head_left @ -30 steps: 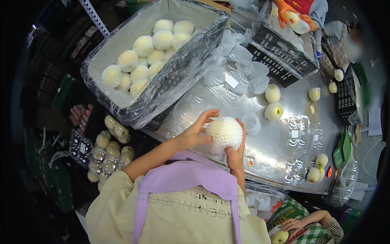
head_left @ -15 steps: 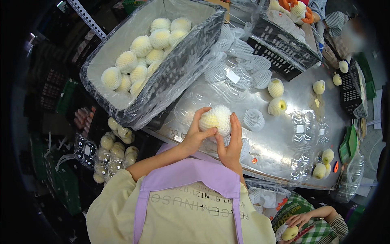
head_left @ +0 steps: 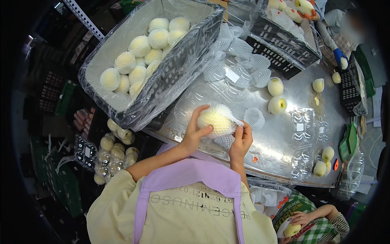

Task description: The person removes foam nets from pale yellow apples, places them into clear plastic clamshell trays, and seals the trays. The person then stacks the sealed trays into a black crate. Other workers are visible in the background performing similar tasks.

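Right hand (head_left: 241,139) moved from fruit (head_left: 215,121) to foam net (head_left: 235,120) end, fingers pinching; left hand (head_left: 196,131) fingers clamped round fruit, mid-frame. Net mostly on, end not yet snug; upper-left crate (head_left: 178,69) part-filled.

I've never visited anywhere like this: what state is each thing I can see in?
Left hand: closed around the netted fruit
Right hand: pinching the end of the fruit's foam net
Netted fruit: held
Large crate: open, plastic-lined, partly filled with foam-wrapped fruits
Upper right crate: open, holding fruit
Loose net: empty, on the metal table
Purple apron: worn
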Demonstrator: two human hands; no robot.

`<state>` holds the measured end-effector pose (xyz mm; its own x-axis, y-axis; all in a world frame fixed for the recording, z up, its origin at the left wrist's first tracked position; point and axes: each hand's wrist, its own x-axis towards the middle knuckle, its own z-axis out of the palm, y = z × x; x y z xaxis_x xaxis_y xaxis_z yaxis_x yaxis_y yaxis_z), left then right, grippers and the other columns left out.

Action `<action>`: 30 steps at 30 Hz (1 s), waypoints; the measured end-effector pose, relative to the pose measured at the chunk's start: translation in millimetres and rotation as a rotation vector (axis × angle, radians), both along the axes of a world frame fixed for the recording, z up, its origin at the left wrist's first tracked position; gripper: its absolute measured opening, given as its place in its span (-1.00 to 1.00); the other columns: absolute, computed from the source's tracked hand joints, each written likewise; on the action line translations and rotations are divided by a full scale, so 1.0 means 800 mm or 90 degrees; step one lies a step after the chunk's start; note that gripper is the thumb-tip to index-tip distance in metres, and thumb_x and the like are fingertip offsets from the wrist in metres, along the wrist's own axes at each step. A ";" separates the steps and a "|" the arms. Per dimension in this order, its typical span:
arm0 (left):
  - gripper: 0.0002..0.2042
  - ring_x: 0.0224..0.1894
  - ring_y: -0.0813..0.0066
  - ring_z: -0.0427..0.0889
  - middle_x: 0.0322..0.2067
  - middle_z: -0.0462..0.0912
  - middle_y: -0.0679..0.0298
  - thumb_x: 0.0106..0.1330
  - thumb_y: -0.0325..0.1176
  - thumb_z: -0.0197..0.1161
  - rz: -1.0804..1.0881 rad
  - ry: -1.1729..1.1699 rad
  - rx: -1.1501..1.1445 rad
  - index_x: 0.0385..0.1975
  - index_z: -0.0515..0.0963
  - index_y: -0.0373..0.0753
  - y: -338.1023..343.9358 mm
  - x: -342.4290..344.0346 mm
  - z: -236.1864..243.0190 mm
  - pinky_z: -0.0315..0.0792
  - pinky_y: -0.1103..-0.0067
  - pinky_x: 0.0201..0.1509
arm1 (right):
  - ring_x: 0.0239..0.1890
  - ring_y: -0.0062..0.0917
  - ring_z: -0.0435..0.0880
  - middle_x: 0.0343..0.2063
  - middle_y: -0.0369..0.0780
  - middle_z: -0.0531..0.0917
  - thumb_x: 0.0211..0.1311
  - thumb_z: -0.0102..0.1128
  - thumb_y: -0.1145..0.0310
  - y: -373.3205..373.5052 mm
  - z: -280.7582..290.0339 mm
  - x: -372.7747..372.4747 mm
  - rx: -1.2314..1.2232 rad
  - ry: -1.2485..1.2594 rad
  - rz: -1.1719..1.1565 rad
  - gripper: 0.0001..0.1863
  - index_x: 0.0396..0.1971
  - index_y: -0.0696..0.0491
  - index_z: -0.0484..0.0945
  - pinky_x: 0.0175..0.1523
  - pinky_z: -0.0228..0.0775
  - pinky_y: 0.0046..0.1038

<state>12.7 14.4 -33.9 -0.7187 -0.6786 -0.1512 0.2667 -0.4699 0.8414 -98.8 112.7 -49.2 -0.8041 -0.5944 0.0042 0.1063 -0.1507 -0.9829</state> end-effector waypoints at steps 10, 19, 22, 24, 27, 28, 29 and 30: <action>-0.23 0.02 0.37 0.36 0.01 0.31 0.13 -0.03 -0.30 0.36 -0.160 -0.165 -0.258 0.19 0.06 -0.22 -0.015 -0.003 0.002 0.31 0.51 0.05 | -0.32 -0.60 0.55 -0.36 -0.20 0.60 0.26 -0.07 0.42 0.010 0.014 0.012 0.036 0.225 -0.010 -0.81 -0.26 0.21 0.44 -0.20 0.38 -0.56; -0.24 0.00 0.45 0.39 -0.07 0.41 0.18 -0.15 -0.41 0.34 -0.211 -0.114 -0.044 0.16 0.15 -0.24 -0.017 -0.001 0.006 0.27 0.56 0.10 | -0.37 -0.70 0.46 -0.41 -0.28 0.54 0.25 -0.03 0.40 0.009 0.032 0.015 -0.012 0.028 0.001 -0.83 -0.28 0.20 0.43 -0.23 0.30 -0.66; -0.26 0.01 0.43 0.38 -0.04 0.38 0.13 -0.09 -0.34 0.33 -0.229 -0.079 0.002 0.15 0.14 -0.31 -0.016 0.005 -0.006 0.26 0.56 0.10 | -0.38 -0.73 0.43 -0.42 -0.31 0.52 0.25 -0.01 0.39 0.007 0.037 0.013 -0.017 -0.017 -0.012 -0.83 -0.28 0.20 0.43 -0.23 0.27 -0.68; -0.25 0.01 0.42 0.38 -0.03 0.37 0.11 -0.09 -0.33 0.31 -0.258 -0.048 0.085 0.16 0.12 -0.32 -0.016 0.007 -0.014 0.25 0.56 0.12 | -0.39 -0.73 0.42 -0.42 -0.31 0.52 0.25 -0.01 0.40 0.008 0.036 0.010 -0.015 -0.041 -0.022 -0.83 -0.29 0.20 0.43 -0.24 0.26 -0.68; -0.21 0.02 0.40 0.38 -0.02 0.37 0.10 -0.10 -0.29 0.31 -0.293 -0.017 0.176 0.18 0.08 -0.33 -0.014 0.009 -0.029 0.24 0.54 0.14 | -0.36 -0.71 0.46 -0.39 -0.29 0.54 0.24 0.02 0.39 0.010 0.029 0.004 -0.075 -0.147 -0.010 -0.82 -0.26 0.20 0.42 -0.22 0.30 -0.66; -0.20 0.02 0.40 0.38 -0.01 0.37 0.10 -0.10 -0.28 0.30 -0.304 -0.009 0.201 0.19 0.07 -0.34 -0.013 0.009 -0.032 0.23 0.53 0.15 | -0.41 -0.72 0.45 -0.41 -0.30 0.53 0.24 0.01 0.38 0.009 0.030 0.003 -0.089 -0.189 -0.017 -0.82 -0.27 0.19 0.42 -0.26 0.29 -0.67; -0.18 0.03 0.38 0.38 0.00 0.36 0.09 -0.10 -0.24 0.30 -0.315 0.016 0.209 0.20 0.05 -0.34 -0.014 0.009 -0.033 0.23 0.52 0.16 | -0.45 -0.72 0.44 -0.43 -0.31 0.53 0.24 0.01 0.38 0.008 0.032 0.003 -0.102 -0.231 -0.025 -0.82 -0.27 0.18 0.42 -0.30 0.28 -0.69; -0.16 0.04 0.37 0.39 0.01 0.36 0.08 -0.10 -0.20 0.30 -0.327 0.042 0.217 0.21 0.04 -0.34 -0.014 0.008 -0.033 0.23 0.51 0.17 | -0.49 -0.73 0.43 -0.44 -0.32 0.52 0.24 0.00 0.37 0.007 0.033 0.002 -0.116 -0.274 -0.032 -0.83 -0.28 0.17 0.42 -0.34 0.28 -0.70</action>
<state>19.2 3.2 -60.3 -0.9561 -0.1646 -0.2424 -0.0187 -0.7914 0.6110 -97.1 118.5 -22.4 -0.7838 -0.5746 -0.2354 0.4861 -0.3319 -0.8084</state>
